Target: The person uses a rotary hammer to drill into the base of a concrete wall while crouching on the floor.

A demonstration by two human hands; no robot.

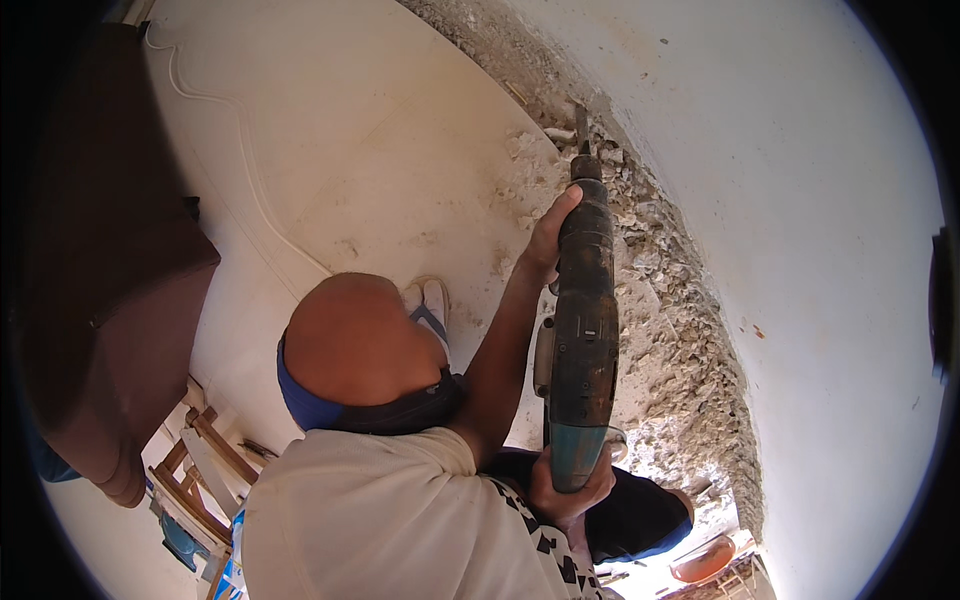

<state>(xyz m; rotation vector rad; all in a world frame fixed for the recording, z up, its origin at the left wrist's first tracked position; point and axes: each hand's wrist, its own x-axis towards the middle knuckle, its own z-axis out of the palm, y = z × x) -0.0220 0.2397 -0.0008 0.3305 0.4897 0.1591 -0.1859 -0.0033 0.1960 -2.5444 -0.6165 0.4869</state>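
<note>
Head view: left arm extended forward, left hand clamped round the demolition hammer near its nose; right hand, tucked close, grips its teal rear. Chisel bit at rubble by white wall.

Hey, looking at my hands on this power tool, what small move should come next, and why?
I'd probably ease the chisel bit of the power tool into the rubble beside the white wall: the left hand supports its front, the right hand grips its rear, and the bit points that way.
</note>
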